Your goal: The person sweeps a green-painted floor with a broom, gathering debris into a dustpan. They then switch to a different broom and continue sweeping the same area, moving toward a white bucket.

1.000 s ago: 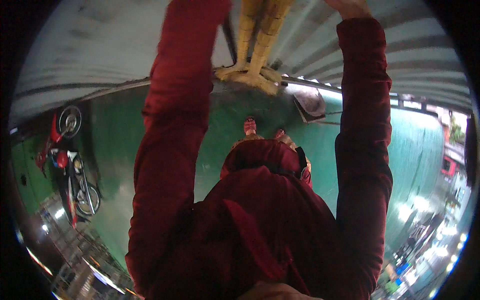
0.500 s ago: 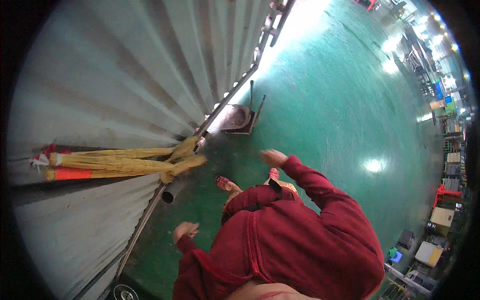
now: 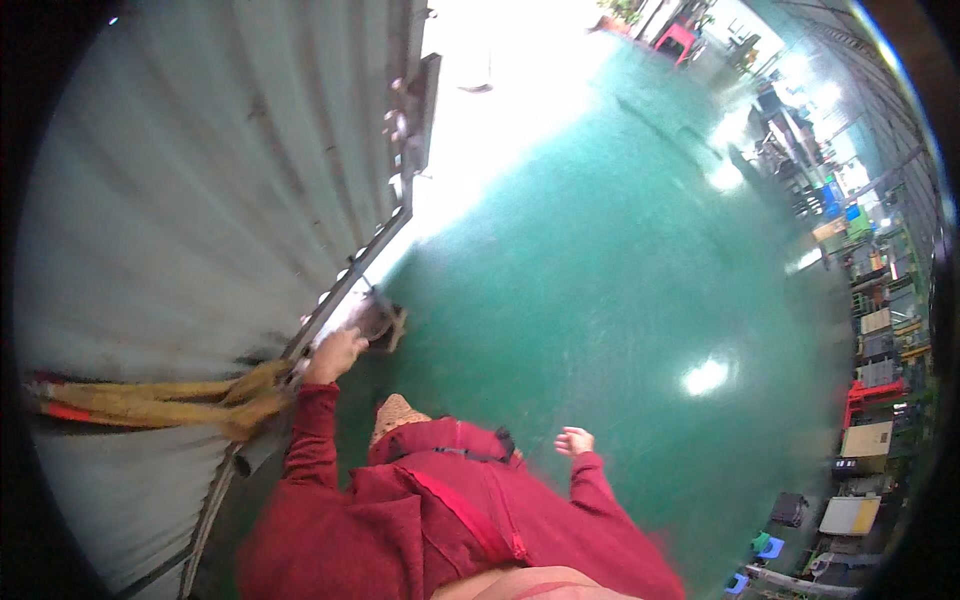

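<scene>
My left hand (image 3: 337, 356) is stretched forward near the wall, slightly blurred, and I cannot tell how its fingers are set. In the picture it overlaps the near edge of a brownish, dustpan-like tray (image 3: 385, 327) on the floor, with a thin rod rising from it; contact is not visible. Just left of my forearm, yellow straw brooms (image 3: 165, 403) with red and orange bands lean along the wall. My right hand (image 3: 574, 441) hangs at my right side over the green floor, fingers curled in, nothing visible in it.
A corrugated metal wall (image 3: 220, 180) runs along my left, with a grey pipe end (image 3: 245, 463) at its foot. Bright light falls through an opening ahead. A red stool (image 3: 678, 40) stands far off. Equipment, boxes and a red frame (image 3: 868, 395) line the right side.
My left hand has swung forward toward the tray, and my right hand has come back to my side. The brooms and tray now sit farther left and lower in view.
</scene>
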Action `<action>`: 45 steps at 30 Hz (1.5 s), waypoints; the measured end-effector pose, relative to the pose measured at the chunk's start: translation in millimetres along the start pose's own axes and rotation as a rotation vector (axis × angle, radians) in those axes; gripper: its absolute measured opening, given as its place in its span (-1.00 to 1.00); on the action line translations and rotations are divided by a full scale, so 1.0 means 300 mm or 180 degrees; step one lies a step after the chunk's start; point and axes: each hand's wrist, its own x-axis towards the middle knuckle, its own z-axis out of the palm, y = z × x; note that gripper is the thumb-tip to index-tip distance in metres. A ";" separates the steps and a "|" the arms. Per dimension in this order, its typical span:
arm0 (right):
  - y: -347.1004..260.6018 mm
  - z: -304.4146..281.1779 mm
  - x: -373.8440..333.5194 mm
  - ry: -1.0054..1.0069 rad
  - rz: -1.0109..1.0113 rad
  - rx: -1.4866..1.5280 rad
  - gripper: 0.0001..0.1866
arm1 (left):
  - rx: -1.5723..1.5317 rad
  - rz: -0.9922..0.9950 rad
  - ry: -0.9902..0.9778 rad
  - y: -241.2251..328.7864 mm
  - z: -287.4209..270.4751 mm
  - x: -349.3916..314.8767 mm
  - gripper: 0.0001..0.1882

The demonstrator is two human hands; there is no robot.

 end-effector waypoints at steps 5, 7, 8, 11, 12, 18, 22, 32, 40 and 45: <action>-0.446 0.125 0.209 -0.0378 -0.0652 0.0699 -0.75 | -0.0225 0.0808 -0.1476 0.365 0.142 0.300 -0.58; -0.664 0.166 0.270 -0.0383 -0.0862 0.0936 -0.76 | -0.0079 0.0683 -0.1685 0.398 0.185 0.434 -0.57; -0.753 0.166 0.309 -0.0424 -0.0928 0.0927 -0.76 | 0.0033 0.0604 -0.1777 0.417 0.167 0.509 -0.57; -0.955 0.123 0.446 -0.0494 -0.1108 0.0792 -0.75 | 0.0174 0.0059 -0.1755 0.499 0.026 0.739 -0.61; -1.005 0.094 0.490 -0.0265 -0.1242 0.0508 -0.75 | 0.0233 -0.0019 -0.1572 0.470 0.047 0.879 -0.62; -0.895 -0.055 0.692 0.0462 0.0157 0.0446 -0.75 | 0.0580 0.0674 -0.0590 0.658 -0.146 1.440 -0.63; -0.796 -0.038 0.890 0.0399 0.0931 -0.0372 -0.72 | 0.0174 0.1455 -0.0120 0.833 -0.168 1.786 -0.64; -1.752 -0.479 2.008 -0.0694 0.0309 -0.0422 -0.82 | -0.0216 0.0702 -0.0445 1.179 -0.231 2.502 -0.66; -3.322 0.427 2.051 -0.0188 -0.0894 -0.1208 -0.75 | -0.1550 -0.0756 0.0227 0.953 -0.149 2.648 -0.69; -3.616 1.035 2.102 -0.0957 -0.1158 -0.1573 -0.71 | -0.0942 -0.1545 -0.0555 0.741 -0.345 2.821 -0.71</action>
